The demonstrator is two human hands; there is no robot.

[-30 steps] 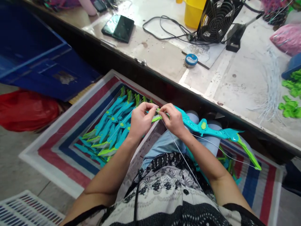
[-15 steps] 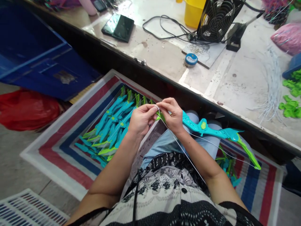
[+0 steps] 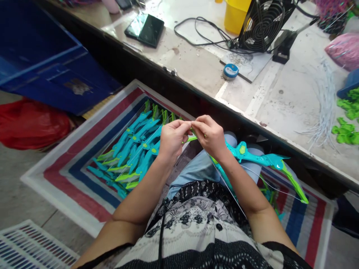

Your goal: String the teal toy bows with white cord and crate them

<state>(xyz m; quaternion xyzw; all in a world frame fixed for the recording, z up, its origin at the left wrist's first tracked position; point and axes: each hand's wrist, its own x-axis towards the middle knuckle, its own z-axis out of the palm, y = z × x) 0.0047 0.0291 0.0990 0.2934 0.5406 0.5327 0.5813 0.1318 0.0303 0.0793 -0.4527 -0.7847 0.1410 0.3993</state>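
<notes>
My left hand (image 3: 174, 139) and my right hand (image 3: 211, 137) meet fingertip to fingertip above my lap, both closed in a pinch. Between them is the white string (image 3: 229, 188), its pinched part mostly hidden by the fingers. A turquoise and green toy bow (image 3: 256, 157) lies across my knees, its near-left green end under my right hand. String also runs slack along the bow to its far green tip. Left of my hands, several similar toy bows (image 3: 134, 139) lie in rows inside a container with a striped lining (image 3: 57, 179).
The worktable (image 3: 193, 71) ahead carries a black fan (image 3: 260, 28), a phone (image 3: 150, 31), a round blue-lidded tin (image 3: 230, 71), loose white strings (image 3: 322, 104) and green plastic pieces (image 3: 346, 130). A blue bin (image 3: 53, 82) stands left, above a red bag (image 3: 30, 125). A white crate (image 3: 33, 246) sits lower left.
My fingertips have drawn together, and the string loop that showed between them is now covered. Both hands shifted slightly right. Part of another turquoise bow now shows beneath my right forearm.
</notes>
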